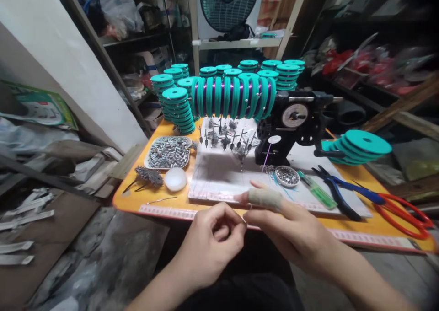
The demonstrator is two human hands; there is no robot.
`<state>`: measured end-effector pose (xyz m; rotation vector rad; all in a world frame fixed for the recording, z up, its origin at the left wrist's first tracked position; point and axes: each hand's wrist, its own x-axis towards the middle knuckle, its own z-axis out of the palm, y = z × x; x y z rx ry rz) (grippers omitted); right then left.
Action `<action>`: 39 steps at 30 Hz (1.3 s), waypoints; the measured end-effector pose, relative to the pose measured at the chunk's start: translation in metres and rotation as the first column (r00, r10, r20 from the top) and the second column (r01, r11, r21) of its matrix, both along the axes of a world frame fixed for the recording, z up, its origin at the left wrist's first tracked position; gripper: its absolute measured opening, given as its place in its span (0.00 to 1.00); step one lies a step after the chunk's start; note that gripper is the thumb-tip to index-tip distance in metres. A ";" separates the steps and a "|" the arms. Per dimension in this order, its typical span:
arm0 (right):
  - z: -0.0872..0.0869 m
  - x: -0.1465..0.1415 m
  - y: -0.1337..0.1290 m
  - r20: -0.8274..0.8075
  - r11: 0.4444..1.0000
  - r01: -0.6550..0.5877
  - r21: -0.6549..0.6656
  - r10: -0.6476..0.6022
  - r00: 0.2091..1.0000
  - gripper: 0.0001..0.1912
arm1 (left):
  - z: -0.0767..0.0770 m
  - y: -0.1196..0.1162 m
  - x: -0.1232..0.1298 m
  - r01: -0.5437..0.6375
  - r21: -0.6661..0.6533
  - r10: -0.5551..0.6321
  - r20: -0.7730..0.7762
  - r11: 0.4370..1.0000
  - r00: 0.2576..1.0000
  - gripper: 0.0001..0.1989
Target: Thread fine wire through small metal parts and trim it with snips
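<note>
My left hand [219, 240] is closed, with thumb and forefinger pinched together just beyond the table's front edge. Something thin and pale shows at its fingertips, too small to name. My right hand [295, 228] meets it there, its thumb side against the left fingertips; a beige wrap [265, 198] covers one finger, which is stretched out over the board. What the right fingers hold is hidden. Beyond the hands, a purple line [266, 158] slants down from the black winding device [291, 123] to the white board [219, 178]. Teal spools [233, 96] sit in a row on the device's shaft.
Stacks of teal spools [178, 109] stand behind. On the left are a tray of metal sinkers [168, 152], a white round lump [176, 179] and dark wire pieces [149, 176]. To the right lie a small dish [287, 176], pliers [339, 196] and red-handled scissors [404, 215].
</note>
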<state>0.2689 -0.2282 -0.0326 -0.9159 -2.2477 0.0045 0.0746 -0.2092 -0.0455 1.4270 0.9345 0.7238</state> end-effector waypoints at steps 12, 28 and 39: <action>0.022 -0.017 0.032 0.088 0.969 0.104 -0.225 -0.086 0.992 0.08 | -0.014 0.000 -0.006 0.015 0.604 0.133 -0.198 0.797 0.971 0.08; -0.031 -0.026 -0.044 -0.320 0.887 0.268 -0.376 -0.396 0.861 0.05 | -0.028 -0.031 0.026 -0.158 -0.274 0.270 0.441 0.949 0.856 0.09; -0.005 0.003 -0.013 0.069 0.972 0.075 -0.223 -0.061 0.996 0.12 | -0.030 -0.024 0.008 -0.145 0.862 0.314 -0.018 0.486 0.949 0.06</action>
